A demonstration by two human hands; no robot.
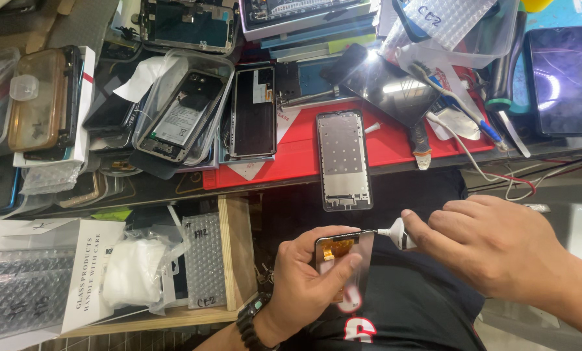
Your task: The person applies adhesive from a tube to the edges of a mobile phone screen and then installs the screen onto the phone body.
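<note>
the left hand [304, 276], wearing a dark watch, has its fingers clamped on a phone screen panel [341, 263], thumb across the front, the other fingers behind it. the panel stands upright over the lap, its orange flex cable showing by the thumb. right of those fingers, the right hand [492, 250] pinches a small white glue tube [398, 234], nozzle touching the panel's top edge. the step looks like laying glue along that edge; the next move calls for a steady draw. beyond the fingertips, 1 bare phone frame [344, 159] lies on the red mat [395, 146], overhanging the bench edge. open room lies only over the lap.
</note>
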